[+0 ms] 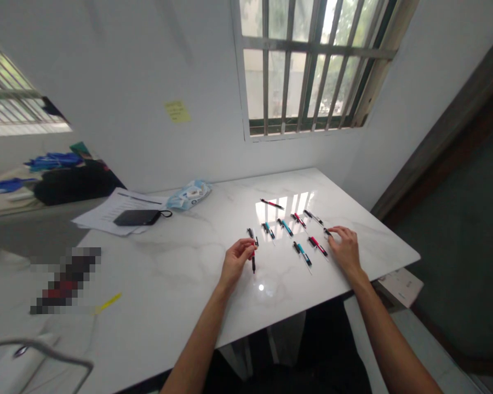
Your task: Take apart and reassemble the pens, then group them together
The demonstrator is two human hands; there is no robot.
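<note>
Red pen (253, 265) is in the left grip (236, 259), pinched between thumb and fingers, its dark end pointing down over the desk (164, 306). The right grip (347, 247) is narrow, fingertips at a black part (327, 232); whether it is clasped, I cannot tell. Work looks partway: well beyond the left grip, another pen (271, 204) appears whole. Between the grips and a little beyond them, three teal sets (303, 255), two red sets (319, 247) and two dark sets (313, 217) seem to lie as separate parts, so seven look unjoined.
</note>
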